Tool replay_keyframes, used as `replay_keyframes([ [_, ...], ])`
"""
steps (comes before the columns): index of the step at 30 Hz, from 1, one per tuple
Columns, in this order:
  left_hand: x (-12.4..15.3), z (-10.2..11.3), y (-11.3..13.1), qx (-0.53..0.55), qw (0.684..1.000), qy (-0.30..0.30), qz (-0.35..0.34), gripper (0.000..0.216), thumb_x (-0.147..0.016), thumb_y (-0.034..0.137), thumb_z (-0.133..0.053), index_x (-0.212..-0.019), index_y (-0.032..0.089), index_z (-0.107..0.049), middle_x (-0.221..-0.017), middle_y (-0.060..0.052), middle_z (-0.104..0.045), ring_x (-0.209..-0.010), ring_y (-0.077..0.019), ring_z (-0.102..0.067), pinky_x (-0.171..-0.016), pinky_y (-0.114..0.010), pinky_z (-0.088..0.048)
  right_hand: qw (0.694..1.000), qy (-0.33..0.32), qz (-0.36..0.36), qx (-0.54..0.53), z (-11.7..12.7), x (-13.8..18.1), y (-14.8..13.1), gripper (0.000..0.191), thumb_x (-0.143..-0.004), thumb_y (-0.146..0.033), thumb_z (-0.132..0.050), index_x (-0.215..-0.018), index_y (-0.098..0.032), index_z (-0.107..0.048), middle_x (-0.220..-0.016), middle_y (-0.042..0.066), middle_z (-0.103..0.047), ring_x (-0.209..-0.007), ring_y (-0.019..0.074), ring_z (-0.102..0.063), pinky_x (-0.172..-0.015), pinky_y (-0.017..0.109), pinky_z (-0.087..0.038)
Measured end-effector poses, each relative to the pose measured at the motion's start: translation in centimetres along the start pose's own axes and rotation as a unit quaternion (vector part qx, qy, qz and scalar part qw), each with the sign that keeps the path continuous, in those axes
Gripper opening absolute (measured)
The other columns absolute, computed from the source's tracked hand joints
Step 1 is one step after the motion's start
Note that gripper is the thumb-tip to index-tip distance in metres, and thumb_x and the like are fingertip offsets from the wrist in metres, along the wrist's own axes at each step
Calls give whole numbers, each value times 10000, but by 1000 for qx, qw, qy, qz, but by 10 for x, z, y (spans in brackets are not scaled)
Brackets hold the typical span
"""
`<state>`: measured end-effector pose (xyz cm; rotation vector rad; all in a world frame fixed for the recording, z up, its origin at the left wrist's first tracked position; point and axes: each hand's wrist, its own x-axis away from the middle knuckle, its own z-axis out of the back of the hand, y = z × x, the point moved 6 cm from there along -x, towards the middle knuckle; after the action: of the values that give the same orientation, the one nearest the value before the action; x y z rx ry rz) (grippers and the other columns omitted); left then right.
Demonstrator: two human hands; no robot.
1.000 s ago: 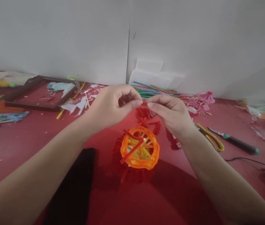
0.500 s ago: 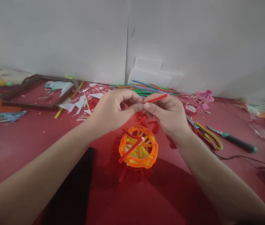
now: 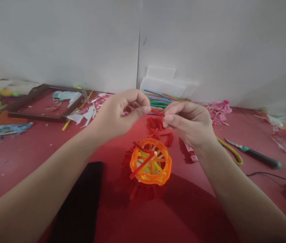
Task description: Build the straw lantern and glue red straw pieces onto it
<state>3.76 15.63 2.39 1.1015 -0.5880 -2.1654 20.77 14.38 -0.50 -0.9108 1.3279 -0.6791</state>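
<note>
My left hand [image 3: 119, 113] and my right hand [image 3: 189, 123] meet above the red table [image 3: 31, 152], both pinched on a short red straw piece [image 3: 157, 112] held between their fingertips. Below them stands an orange ring [image 3: 150, 162] woven from orange, yellow and red straws, with red straw ends fanned out around its base. More cut red straw pieces [image 3: 159, 130] lie just behind the ring, under my hands.
A bundle of coloured straws [image 3: 165, 99] and white foam blocks [image 3: 168, 82] lie at the wall. Yellow-handled scissors [image 3: 230, 152] and a green-handled knife [image 3: 255, 157] are on the right. A wooden frame [image 3: 40, 104] and paper scraps sit at left; a black object [image 3: 78, 202] lies near me.
The red straw piece, tilted up over my right fingers half a second ago, now lies level between both pinches. My hands have shifted slightly right.
</note>
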Motion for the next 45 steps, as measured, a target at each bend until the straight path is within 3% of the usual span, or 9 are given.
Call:
replay_keyframes([
  [8, 2, 5, 5, -22, 999, -20, -17, 100, -887, 266, -646, -800, 227, -676, -815, 10, -709, -743, -140, -631, -704, -271, -503, 968, 7, 135, 209, -3, 7, -30, 146, -776, -188, -792, -888, -278, -762, -863, -11, -760, -776, 155, -697, -690, 310, -583],
  [12, 3, 0, 7, 38, 998, -45, -35, 104, -877, 304, -690, -814, 222, -680, -801, 8, -694, -735, -137, -616, -664, -255, -483, 953, 6, 219, 209, -12, 13, -39, 130, -791, -168, -777, -880, -259, -751, -807, -11, -754, -714, 146, -694, -655, 301, -580],
  [17, 2, -4, 7, 90, 994, -55, -40, 81, -884, 274, -696, -827, 215, -687, -799, 27, -687, -729, -107, -584, -674, -244, -461, 950, 22, 225, 217, -16, 16, -42, 139, -816, -125, -736, -880, -248, -729, -816, -6, -741, -730, 141, -698, -658, 296, -590],
  [20, 2, -8, 2, 206, 978, -27, 26, 98, -840, 307, -749, -836, 217, -711, -813, 27, -711, -740, -109, -618, -683, -254, -490, 934, 62, 261, 236, -16, 21, -48, 129, -810, -137, -752, -855, -255, -728, -795, -11, -743, -721, 151, -706, -657, 311, -600],
  [24, 8, -21, -1, 384, 912, -8, 146, 126, -825, 335, -763, -857, 217, -732, -835, 22, -741, -785, -131, -699, -721, -263, -565, 892, 123, 327, 289, -15, 30, -56, 156, -802, -155, -775, -889, -277, -731, -814, -13, -748, -733, 172, -712, -664, 351, -607],
  [29, 16, -27, 8, 429, 883, -24, 188, 202, -808, 280, -781, -992, 232, -711, -875, 17, -763, -837, -178, -745, -754, -294, -616, 846, 124, 381, 352, -20, 36, -64, 210, -804, -127, -772, -931, -287, -722, -804, -15, -735, -722, 178, -683, -658, 375, -576],
  [33, 16, -23, 7, 456, 865, -2, 209, 199, -778, 230, -800, -915, 211, -657, -797, 40, -751, -753, -151, -740, -706, -267, -608, 830, 102, 388, 388, -23, 35, -69, 172, -789, -167, -801, -891, -281, -721, -768, -14, -721, -732, 185, -632, -698, 399, -535],
  [37, 14, -18, 10, 461, 861, -3, 216, 249, -771, 147, -789, -844, 189, -555, -696, 63, -726, -649, -92, -700, -624, -187, -554, 837, 56, 373, 396, -25, 32, -71, 171, -783, -133, -795, -828, -268, -701, -743, -16, -717, -760, 189, -607, -735, 402, -530],
  [45, 16, -3, 18, 379, 901, -3, 212, 277, -779, 111, -759, -839, 179, -497, -662, 60, -690, -626, -71, -666, -573, -158, -492, 870, -20, 348, 350, -25, 27, -74, 120, -831, -149, -749, -795, -254, -704, -746, -21, -721, -795, 177, -623, -784, 393, -541],
])
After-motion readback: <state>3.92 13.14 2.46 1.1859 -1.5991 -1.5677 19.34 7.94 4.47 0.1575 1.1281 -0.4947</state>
